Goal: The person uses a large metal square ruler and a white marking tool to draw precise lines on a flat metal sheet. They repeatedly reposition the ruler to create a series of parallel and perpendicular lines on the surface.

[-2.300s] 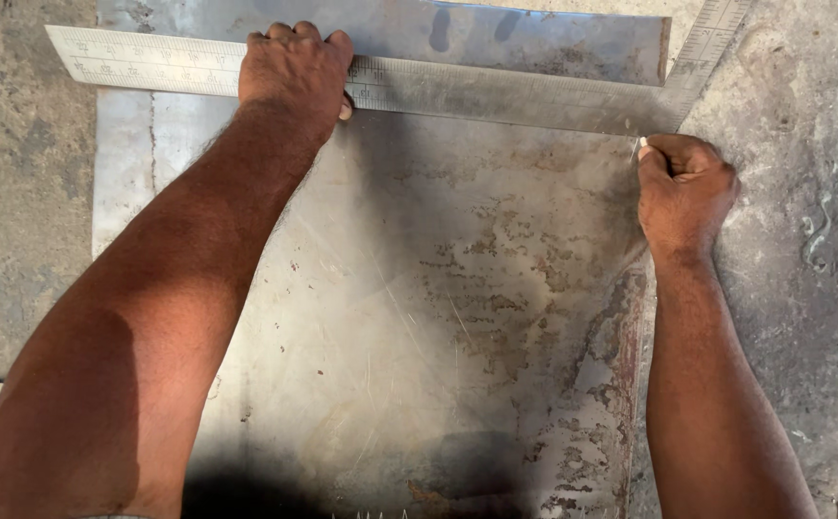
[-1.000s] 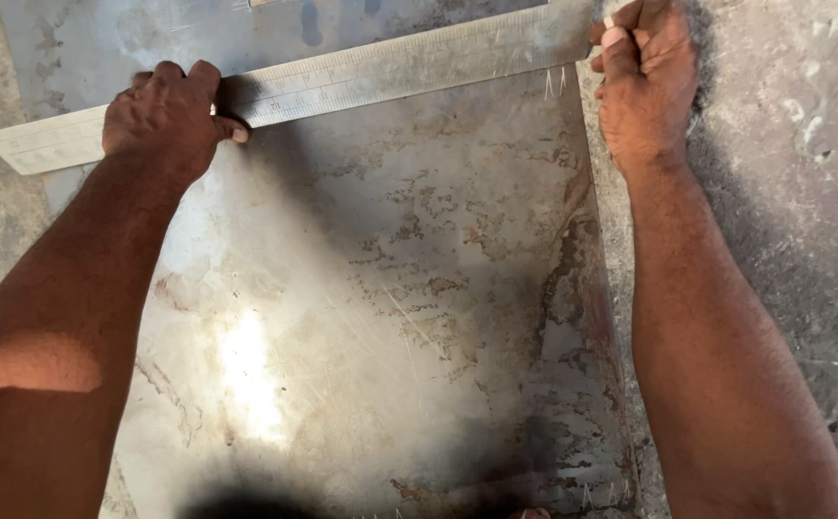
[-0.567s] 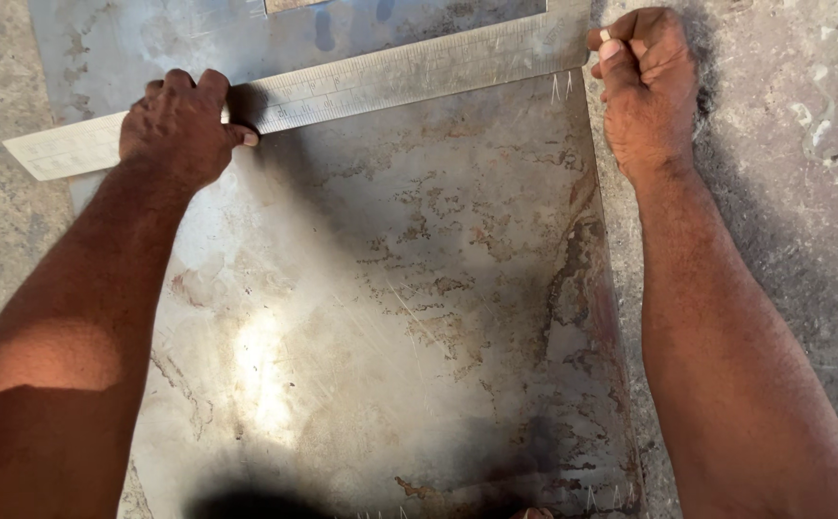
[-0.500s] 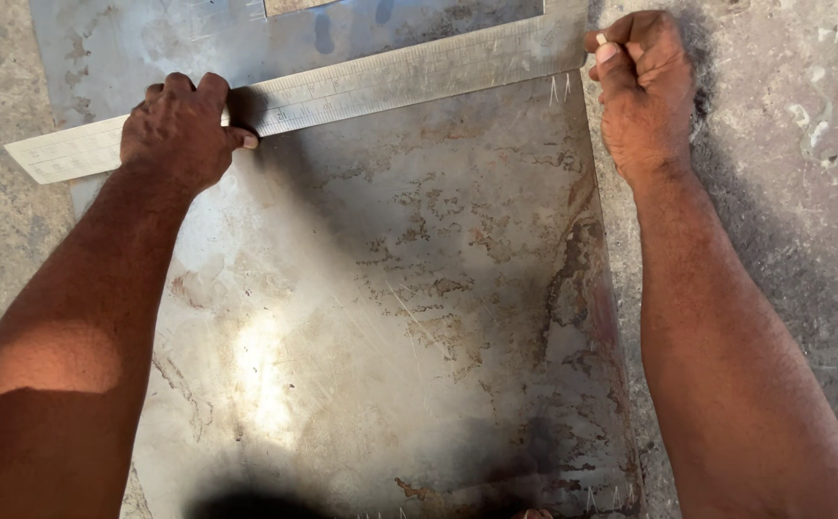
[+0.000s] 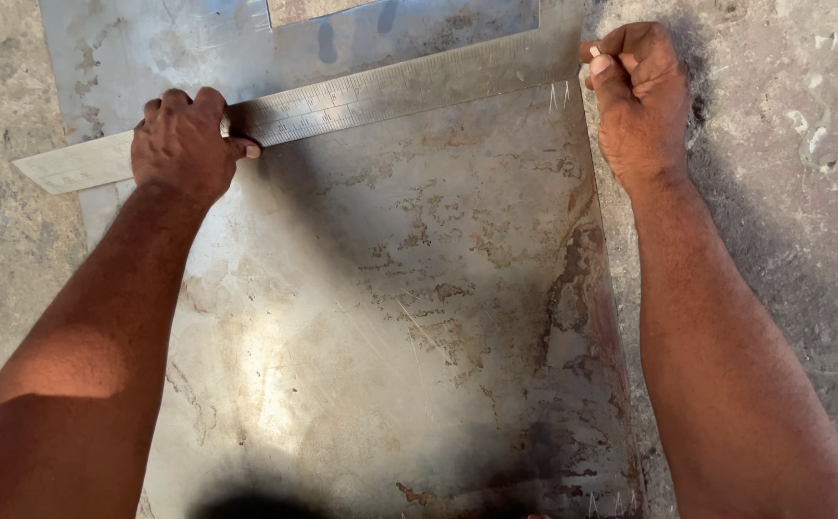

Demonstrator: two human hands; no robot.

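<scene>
A stained, rusty metal sheet (image 5: 390, 317) lies flat on the ground in front of me. Across its upper part rests a long steel ruler (image 5: 390, 94), slanting up to the right. My left hand (image 5: 186, 144) presses down on the ruler near its left end, fingers curled over the edge. My right hand (image 5: 638, 91) sits at the sheet's right edge by the ruler's right end, closed around a small pale marking tool whose tip shows at my thumb. Short scratch marks are visible on the sheet beside that hand.
Rough grey concrete floor (image 5: 784, 192) surrounds the sheet on both sides. The sheet's top edge has a rectangular notch (image 5: 313, 10) cut into it. My head's shadow falls on the sheet's lower edge (image 5: 275, 505).
The ruler has gone from slanting down to the right to slanting up, its right end now at the sheet's right edge. My right hand has moved up to that end. Over the last second little has changed.
</scene>
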